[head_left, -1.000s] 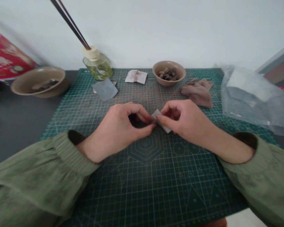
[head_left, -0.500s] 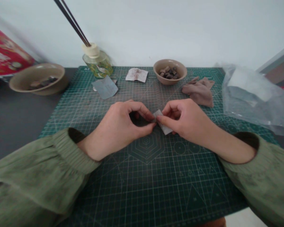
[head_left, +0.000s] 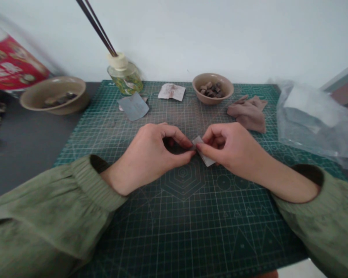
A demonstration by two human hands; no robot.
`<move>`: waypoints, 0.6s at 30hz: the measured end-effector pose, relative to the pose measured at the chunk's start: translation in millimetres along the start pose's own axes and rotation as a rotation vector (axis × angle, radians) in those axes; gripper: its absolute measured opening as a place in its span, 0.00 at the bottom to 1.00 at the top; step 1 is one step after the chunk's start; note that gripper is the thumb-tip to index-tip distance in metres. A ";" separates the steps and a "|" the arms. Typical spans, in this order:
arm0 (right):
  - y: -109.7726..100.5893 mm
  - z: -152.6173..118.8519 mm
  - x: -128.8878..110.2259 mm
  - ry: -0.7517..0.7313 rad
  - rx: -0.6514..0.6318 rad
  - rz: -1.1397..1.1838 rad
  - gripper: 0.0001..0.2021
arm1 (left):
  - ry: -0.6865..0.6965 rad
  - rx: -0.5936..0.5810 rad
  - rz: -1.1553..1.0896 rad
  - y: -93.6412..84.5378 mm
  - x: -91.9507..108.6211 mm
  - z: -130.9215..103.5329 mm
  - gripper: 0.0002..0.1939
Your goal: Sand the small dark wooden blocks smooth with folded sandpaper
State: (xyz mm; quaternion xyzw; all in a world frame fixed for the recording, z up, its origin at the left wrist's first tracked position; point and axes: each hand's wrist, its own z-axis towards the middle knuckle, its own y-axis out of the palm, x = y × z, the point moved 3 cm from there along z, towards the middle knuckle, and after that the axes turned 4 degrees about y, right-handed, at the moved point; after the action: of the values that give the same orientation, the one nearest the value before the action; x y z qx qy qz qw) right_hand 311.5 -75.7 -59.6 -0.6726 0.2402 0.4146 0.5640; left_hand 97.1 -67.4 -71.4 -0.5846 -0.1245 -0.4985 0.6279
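Note:
My right hand (head_left: 232, 144) pinches a small folded piece of grey sandpaper (head_left: 208, 159) between thumb and fingers. From the left, my left hand (head_left: 153, 154) meets it, thumb and index fingertip closed at the paper's upper left end. Whatever sits between those left fingertips is too small and covered to name. Both hands are just above the green cutting mat (head_left: 174, 216). Behind them lie a worn, creased sandpaper piece (head_left: 171, 92) and a blue-grey sandpaper sheet (head_left: 135, 107). A brown bowl (head_left: 213, 99) holds several small dark brown blocks (head_left: 211, 90).
A crumpled brown cloth (head_left: 249, 114) lies right of the bowl, and a clear plastic bag (head_left: 316, 119) at the mat's right edge. Back left stand a reed diffuser (head_left: 126, 77) and a second bowl (head_left: 56, 104) with dark pieces. A red package (head_left: 14, 63) leans behind it.
The whole view has shifted slightly, so everything appears a little farther right. Both hands keep nearly the same pinch on the sandpaper and at its end.

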 end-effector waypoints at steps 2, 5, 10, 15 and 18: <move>0.3 -0.2 -0.6 -0.010 0.001 -0.008 0.08 | -0.019 -0.002 -0.009 0.1 0.5 0.0 0.04; 0.4 -0.3 -1.9 -0.030 0.020 -0.032 0.07 | -0.030 0.005 -0.025 0.2 2.1 -0.3 0.04; 0.2 -0.9 -3.0 -0.058 0.001 -0.056 0.09 | -0.005 0.006 -0.012 0.3 3.0 -0.8 0.03; -0.8 0.0 -3.8 -0.086 0.011 -0.071 0.09 | -0.005 0.014 -0.002 -0.6 3.5 -0.5 0.03; -0.3 0.8 -3.9 -0.112 -0.004 -0.095 0.09 | -0.019 -0.014 0.028 -1.1 7.2 -0.1 0.03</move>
State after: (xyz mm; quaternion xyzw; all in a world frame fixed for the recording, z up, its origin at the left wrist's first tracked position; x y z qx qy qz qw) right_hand 309.4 -75.4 -56.2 -0.6598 0.1754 0.4250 0.5943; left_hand 99.6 -70.8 -65.4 -0.5955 -0.1188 -0.4849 0.6294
